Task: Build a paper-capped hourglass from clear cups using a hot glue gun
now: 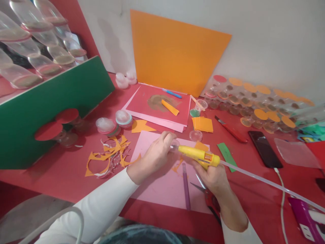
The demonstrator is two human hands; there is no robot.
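Note:
My right hand (214, 174) is closed around a yellow hot glue gun (194, 154), with a long clear glue stick (256, 178) trailing out of its back. The metal nozzle points left, at a small clear plastic cup (174, 144) pinched in my left hand (158, 152); whether the tip touches the cup I cannot tell. Both hands are above a pink sheet (152, 186). Lying on that sheet are a purple pen (186, 189) and, partly under my right hand, a pair of scissors (209, 200) with dark red handles.
Orange paper scraps (109, 156) lie left, near stacked clear cups (106, 126). Right are a red utility knife (231, 129), a phone (265, 149) on a white cable and rows of cups with orange discs (250, 87). A green panel (63, 101) stands at left; orange board (175, 51) leans behind.

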